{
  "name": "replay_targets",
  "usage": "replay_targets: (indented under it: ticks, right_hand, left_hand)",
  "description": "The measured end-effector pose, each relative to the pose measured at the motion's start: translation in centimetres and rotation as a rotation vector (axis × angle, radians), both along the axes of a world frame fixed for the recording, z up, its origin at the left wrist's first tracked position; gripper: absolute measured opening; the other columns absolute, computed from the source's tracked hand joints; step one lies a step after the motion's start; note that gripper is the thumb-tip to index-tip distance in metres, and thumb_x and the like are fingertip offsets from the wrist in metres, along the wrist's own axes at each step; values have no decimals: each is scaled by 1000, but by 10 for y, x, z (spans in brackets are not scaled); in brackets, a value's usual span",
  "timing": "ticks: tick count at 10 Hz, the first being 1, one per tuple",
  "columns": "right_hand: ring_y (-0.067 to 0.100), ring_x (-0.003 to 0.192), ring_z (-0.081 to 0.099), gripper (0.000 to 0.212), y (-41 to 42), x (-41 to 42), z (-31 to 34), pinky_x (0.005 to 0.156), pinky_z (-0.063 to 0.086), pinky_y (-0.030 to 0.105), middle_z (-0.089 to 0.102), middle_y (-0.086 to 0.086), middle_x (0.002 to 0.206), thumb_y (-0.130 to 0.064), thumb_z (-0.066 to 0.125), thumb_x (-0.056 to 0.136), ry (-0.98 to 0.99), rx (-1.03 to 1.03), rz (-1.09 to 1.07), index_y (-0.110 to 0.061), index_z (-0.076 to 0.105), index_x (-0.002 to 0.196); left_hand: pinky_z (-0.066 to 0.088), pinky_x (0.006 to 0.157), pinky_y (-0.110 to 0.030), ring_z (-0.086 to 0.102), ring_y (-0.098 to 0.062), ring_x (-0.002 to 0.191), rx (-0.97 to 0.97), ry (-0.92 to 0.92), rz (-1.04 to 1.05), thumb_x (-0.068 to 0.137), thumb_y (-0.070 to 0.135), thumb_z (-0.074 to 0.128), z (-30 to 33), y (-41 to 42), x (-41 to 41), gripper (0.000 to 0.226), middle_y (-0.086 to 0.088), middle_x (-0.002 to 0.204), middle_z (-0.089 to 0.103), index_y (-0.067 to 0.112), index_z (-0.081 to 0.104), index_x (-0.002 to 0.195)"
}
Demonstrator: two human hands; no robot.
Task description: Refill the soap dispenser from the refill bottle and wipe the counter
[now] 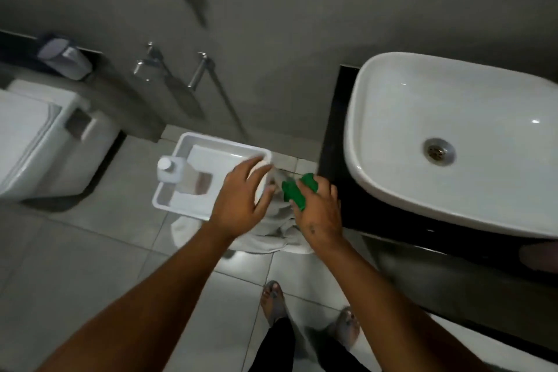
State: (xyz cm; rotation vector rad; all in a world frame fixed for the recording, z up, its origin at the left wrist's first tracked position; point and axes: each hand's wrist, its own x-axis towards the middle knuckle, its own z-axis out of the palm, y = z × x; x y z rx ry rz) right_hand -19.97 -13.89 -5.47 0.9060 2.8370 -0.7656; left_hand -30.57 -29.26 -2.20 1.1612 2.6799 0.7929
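Above the rectangular white tray (pixel 193 142), your left hand (pixel 241 199) wraps a smooth white bottle (pixel 262 178); your right hand (pixel 320 214) pinches its green pump (pixel 294 190).

Single head-worn view, steeply downward, close over sink (pixel 453 136) and floor (pixel 90 251)

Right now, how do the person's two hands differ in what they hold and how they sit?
The left hand curls around a white rounded container beside the white tray; the right hand pinches a green pump top. The left hand sits over the tray's edge, the right nearer the black counter. Both hover above a white towel, fingers closed on something.
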Motion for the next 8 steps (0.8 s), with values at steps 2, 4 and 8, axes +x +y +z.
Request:
replay_targets:
  ticks: [2, 4, 8]
  right_hand:
    - [29, 130, 40, 48, -75, -82, -40, 111, 38, 43, 44, 5, 145, -35, 68, 91, 107, -143, 147, -25, 59, 137]
    - [33, 123, 42, 46, -104, -145, -117, 107, 38, 44, 41, 6, 144, -26, 65, 89, -26, -93, 218, -25, 57, 134]
    - [30, 135, 37, 66, -101, -152, -126, 115, 34, 41, 36, 8, 148, -33, 78, 82, -120, -223, 202, -20, 49, 139]
  left_hand:
    - [42, 110, -47, 53, -33, 135, -323, -141, 219, 98, 40, 57, -77, -114, -8, 48, -12, 147, 57, 14, 60, 139]
    - [28, 120, -49, 42, -36, 144, -393, -125, 215, 104, 38, 47, -144, -126, -33, 51, -16, 150, 52, 9, 52, 145]
    - [15, 127, -52, 31, -31, 152, -452, -137, 177, 106, 40, 37, -163, -126, -29, 54, -10, 155, 48, 11, 46, 150]
